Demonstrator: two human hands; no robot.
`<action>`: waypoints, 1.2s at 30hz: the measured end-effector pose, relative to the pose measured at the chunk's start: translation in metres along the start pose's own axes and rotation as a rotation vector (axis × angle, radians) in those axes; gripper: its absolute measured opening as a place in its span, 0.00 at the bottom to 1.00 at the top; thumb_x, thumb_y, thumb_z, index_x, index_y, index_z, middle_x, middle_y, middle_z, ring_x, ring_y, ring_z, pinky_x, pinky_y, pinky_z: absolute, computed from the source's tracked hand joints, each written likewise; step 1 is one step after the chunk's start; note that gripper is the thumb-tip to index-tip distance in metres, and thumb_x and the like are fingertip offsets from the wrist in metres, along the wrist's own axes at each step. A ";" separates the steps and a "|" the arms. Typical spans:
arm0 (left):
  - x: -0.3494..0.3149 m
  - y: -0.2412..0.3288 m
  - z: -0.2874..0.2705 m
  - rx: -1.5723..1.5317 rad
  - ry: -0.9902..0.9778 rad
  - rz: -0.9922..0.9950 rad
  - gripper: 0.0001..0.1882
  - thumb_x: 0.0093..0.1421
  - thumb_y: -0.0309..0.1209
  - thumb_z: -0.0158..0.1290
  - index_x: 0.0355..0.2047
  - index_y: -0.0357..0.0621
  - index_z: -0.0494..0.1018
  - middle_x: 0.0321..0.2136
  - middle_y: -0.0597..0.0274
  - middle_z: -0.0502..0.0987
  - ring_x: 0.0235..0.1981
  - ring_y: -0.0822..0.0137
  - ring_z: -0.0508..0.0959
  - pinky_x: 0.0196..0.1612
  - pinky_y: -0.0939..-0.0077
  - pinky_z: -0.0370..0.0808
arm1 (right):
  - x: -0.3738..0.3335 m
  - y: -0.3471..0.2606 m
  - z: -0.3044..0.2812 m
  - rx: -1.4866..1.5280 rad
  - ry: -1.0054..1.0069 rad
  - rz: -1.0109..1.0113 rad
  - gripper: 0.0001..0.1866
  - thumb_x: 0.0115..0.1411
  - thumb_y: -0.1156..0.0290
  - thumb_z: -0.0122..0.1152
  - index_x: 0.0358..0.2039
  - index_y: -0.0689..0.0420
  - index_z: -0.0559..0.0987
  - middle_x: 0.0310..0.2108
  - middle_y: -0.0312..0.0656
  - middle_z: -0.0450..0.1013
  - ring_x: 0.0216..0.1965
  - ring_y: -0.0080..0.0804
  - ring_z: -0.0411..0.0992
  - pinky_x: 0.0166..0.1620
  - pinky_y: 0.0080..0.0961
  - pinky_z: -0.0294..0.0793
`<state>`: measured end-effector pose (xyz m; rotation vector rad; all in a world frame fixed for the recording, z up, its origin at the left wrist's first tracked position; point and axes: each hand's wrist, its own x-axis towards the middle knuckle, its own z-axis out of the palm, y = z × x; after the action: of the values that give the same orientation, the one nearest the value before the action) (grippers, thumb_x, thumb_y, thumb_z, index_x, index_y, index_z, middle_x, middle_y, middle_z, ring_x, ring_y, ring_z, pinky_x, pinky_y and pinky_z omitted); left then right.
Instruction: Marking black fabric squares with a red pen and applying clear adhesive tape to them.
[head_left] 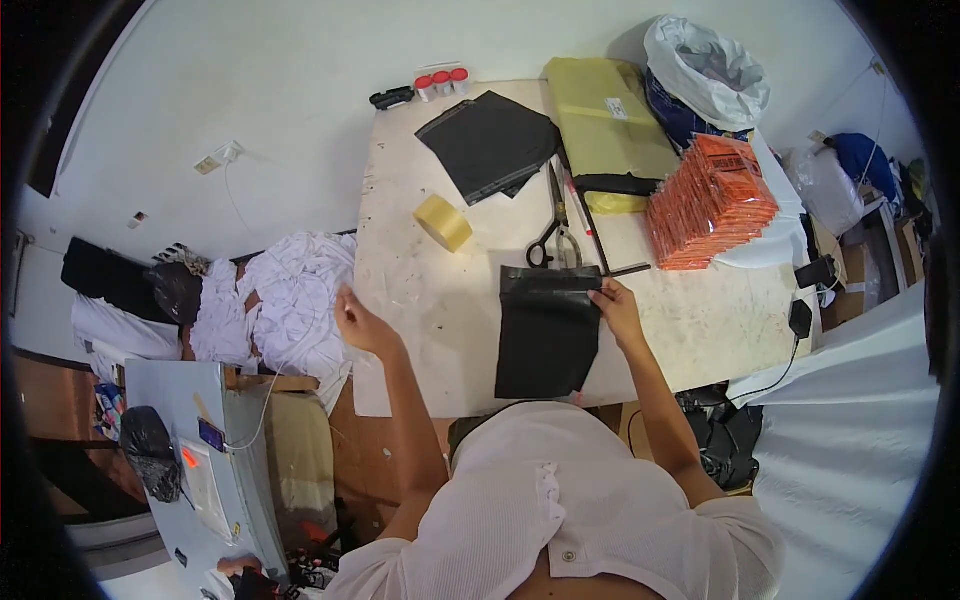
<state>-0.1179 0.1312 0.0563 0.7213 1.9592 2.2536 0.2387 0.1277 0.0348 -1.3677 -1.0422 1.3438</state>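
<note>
A black plastic mailing bag [545, 335] lies flat at the table's front edge, its top band folded over. My right hand [621, 310] is closed on the bag's upper right corner, thumb and fingers pinching it. Off to the left, my left hand [364, 322] is raised by the table's left edge with its fingers curled together; whatever they hold, if anything, is too small to make out. Just beyond the bag rest scissors [553, 235] with dark handles. A roll of yellowish tape [442, 223] stands left of them, apart from both hands.
More black bags [492, 145] lie at the back. Orange packets in clear wrap [712, 205] are stacked at right, near a yellow package [610, 115] and a white sack [708, 75]. Small red-capped containers [442, 83] sit at the far edge. White cloth [300, 295] is heaped left of the table [400, 350].
</note>
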 end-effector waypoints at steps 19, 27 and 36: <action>-0.073 -0.004 0.017 0.621 -0.632 0.602 0.27 0.55 0.23 0.51 0.56 0.44 0.60 0.51 0.50 0.64 0.44 0.61 0.71 0.40 0.75 0.72 | 0.010 0.006 -0.010 -0.086 -0.068 0.165 0.22 0.45 0.75 0.62 0.43 0.63 0.70 0.30 0.50 0.72 0.24 0.40 0.73 0.32 0.30 0.73; -0.165 0.023 -0.004 0.550 -1.393 0.681 0.32 0.57 0.47 0.49 0.60 0.52 0.56 0.61 0.55 0.53 0.61 0.53 0.54 0.60 0.56 0.53 | -0.029 0.011 0.001 -0.892 0.228 -0.400 0.26 0.53 0.67 0.59 0.51 0.63 0.65 0.47 0.56 0.64 0.48 0.52 0.64 0.49 0.44 0.63; -0.156 -0.001 -0.019 0.727 -1.435 0.805 0.38 0.54 0.58 0.45 0.61 0.57 0.54 0.63 0.58 0.50 0.64 0.56 0.48 0.63 0.53 0.44 | -0.118 0.040 -0.010 -1.369 -0.402 -0.562 0.35 0.58 0.50 0.46 0.59 0.62 0.57 0.63 0.46 0.48 0.64 0.46 0.44 0.63 0.47 0.38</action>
<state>0.0129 0.0593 0.0074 2.4944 1.5608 0.3566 0.2420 0.0033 0.0207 -1.4593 -2.6458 0.3505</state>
